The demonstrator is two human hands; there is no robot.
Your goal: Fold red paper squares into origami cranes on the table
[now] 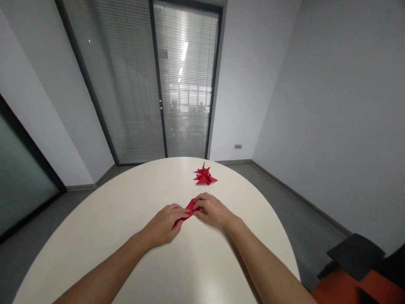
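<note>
Between my two hands lies a piece of folded red paper [190, 207], low over the white table top. My left hand [169, 221] is closed on its near left end, the fingers on top and the thumb beneath. At the far right end, my right hand [210, 210] pinches the paper with curled fingers and thumb. The fingers cover both ends, so only the middle of the paper shows. Just beyond my right hand sits a small pile of red origami cranes [205, 176] with pointed tips.
The round white table [126, 198] curves away on both sides. An orange and black chair [351, 270] stands by its right edge. Farther off are a glass door [190, 84] with blinds, grey walls and a wall socket [238, 146].
</note>
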